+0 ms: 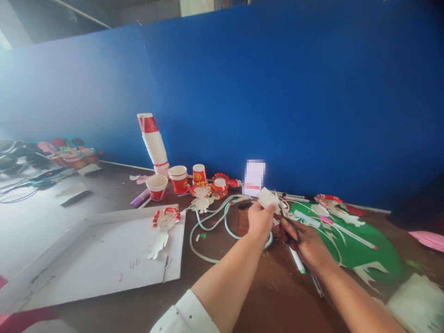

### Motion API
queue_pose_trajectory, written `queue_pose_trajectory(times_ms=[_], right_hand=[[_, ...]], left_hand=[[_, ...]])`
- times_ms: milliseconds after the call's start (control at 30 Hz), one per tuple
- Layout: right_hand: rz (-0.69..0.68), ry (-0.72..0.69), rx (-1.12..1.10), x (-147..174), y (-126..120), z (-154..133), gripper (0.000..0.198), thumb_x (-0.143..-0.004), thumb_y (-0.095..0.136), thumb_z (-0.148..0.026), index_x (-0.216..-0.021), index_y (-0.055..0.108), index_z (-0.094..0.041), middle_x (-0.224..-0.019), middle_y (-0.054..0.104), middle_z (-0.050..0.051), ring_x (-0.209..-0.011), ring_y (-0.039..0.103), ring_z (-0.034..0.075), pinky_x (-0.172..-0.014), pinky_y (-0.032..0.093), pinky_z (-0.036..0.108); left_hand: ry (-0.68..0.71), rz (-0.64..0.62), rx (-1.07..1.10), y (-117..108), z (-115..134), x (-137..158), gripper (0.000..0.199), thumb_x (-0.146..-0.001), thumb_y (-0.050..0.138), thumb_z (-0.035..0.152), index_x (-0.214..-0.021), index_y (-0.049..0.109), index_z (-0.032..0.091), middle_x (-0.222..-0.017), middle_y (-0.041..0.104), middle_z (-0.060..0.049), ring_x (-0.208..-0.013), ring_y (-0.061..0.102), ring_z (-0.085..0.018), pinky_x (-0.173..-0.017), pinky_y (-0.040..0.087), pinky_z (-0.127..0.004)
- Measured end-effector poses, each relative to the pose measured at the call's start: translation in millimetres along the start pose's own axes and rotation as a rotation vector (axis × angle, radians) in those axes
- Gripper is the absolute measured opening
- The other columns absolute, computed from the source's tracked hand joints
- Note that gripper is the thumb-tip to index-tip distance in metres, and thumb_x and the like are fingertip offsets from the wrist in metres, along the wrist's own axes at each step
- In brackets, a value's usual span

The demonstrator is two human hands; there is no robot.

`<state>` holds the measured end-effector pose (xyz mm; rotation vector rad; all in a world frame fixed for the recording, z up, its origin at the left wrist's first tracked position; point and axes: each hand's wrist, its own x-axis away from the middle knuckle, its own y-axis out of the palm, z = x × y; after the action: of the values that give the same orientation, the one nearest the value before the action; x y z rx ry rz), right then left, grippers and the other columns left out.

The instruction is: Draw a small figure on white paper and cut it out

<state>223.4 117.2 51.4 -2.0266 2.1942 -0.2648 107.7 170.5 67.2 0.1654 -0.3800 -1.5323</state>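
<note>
Fingers closed, my left hand (259, 222) grips a piece of white paper (267, 198). My right hand (308, 243) is wrapped round the dark handles of a pair of scissors (293, 229), whose blades point up at the paper's right side. Beneath my right hand lies a white marker with a green end (297, 260). A pale blue cable (208, 256) loops over the table left of my left hand. Paper-cup figures with red frilled rims stand around: one figure (168, 222) on the white box lid, another figure (328, 202) on the green sheet.
A white box lid (104, 259) lies at the left. Behind it stand a tall leaning stack of paper cups (155, 145) and several more cups (178, 179). A green sheet (378, 245) with paper scraps and a pink marker (360, 238) is at the right. A blue partition (294, 92) closes off the back.
</note>
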Motion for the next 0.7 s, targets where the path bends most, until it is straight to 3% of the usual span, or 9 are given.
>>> queue_pose_trajectory(times_ms=[700], right_hand=[[-0.011, -0.033, -0.079, -4.7, -4.2, 10.1, 0.039, -0.082, 0.063, -0.055, -0.06, 0.061, -0.022, -0.058, 0.055, -0.001, -0.059, 0.047, 0.016, -0.055, 0.032, 0.028]], left_hand=[[0.007, 0.002, -0.016, -2.3, 8.9, 4.6, 0.008, -0.068, 0.065, 0.021, -0.072, 0.067, 0.013, -0.063, 0.065, -0.005, -0.057, 0.059, -0.015, -0.053, 0.043, -0.023]])
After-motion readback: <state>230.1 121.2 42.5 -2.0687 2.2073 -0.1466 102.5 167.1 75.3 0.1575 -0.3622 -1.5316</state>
